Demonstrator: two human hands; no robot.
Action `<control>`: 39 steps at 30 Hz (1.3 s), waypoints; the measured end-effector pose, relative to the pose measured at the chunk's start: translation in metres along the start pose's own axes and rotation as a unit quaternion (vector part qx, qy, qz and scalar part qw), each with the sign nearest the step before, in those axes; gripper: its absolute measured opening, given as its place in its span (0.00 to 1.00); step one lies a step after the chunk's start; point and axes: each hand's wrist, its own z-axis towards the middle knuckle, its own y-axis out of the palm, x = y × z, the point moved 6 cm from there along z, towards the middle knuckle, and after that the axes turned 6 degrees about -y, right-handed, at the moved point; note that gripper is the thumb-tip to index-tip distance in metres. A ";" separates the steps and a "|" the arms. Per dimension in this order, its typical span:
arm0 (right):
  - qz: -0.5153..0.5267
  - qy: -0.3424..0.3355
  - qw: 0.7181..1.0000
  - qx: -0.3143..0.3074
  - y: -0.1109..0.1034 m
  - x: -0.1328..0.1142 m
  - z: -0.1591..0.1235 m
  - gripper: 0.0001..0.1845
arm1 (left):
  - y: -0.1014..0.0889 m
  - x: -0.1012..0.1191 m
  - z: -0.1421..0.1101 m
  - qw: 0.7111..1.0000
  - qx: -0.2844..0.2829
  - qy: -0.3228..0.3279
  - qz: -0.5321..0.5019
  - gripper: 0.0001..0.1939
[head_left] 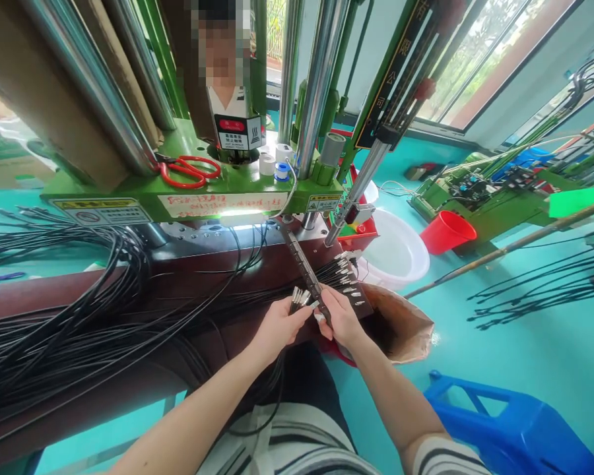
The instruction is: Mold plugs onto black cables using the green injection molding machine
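Observation:
My left hand (pixel 278 328) is closed round a bunch of black cables whose metal connector ends (pixel 299 297) stick up above the fingers. Just to its right, my right hand (pixel 340 315) grips the near end of a long dark metal bar (pixel 299 256) with small notches along it. The bar slants away toward the green press. Both hands nearly touch at the bar's near end. More cables with silver connector ends (pixel 346 274) lie in a row beside my right hand. Thick bundles of black cables (pixel 119 264) spread over the brown bench to the left.
A green press (pixel 247 191) with steel columns stands in front, with red-handled scissors (pixel 188 171) and tape rolls (pixel 267 165) on its ledge. A paper sack (pixel 416 323), white tub (pixel 400 244), red bucket (pixel 448 232) and blue stool (pixel 519 415) stand right. A person faces me behind the press.

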 end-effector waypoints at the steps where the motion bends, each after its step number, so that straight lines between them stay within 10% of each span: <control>1: 0.003 0.001 1.000 0.005 -0.001 0.000 -0.001 0.24 | 0.000 -0.001 0.001 1.000 0.001 -0.004 0.005 0.19; 11: -0.092 -0.041 0.995 -0.004 0.004 -0.003 -0.005 0.24 | -0.005 -0.001 0.000 0.998 0.019 -0.003 0.054 0.16; 19: -0.005 -0.002 0.999 0.035 -0.005 0.008 -0.005 0.26 | -0.026 0.015 -0.002 0.983 0.138 0.110 0.043 0.17; 39: -0.104 -0.013 0.994 -0.041 0.006 -0.001 -0.007 0.27 | -0.021 0.016 0.000 0.971 0.122 0.109 0.176 0.11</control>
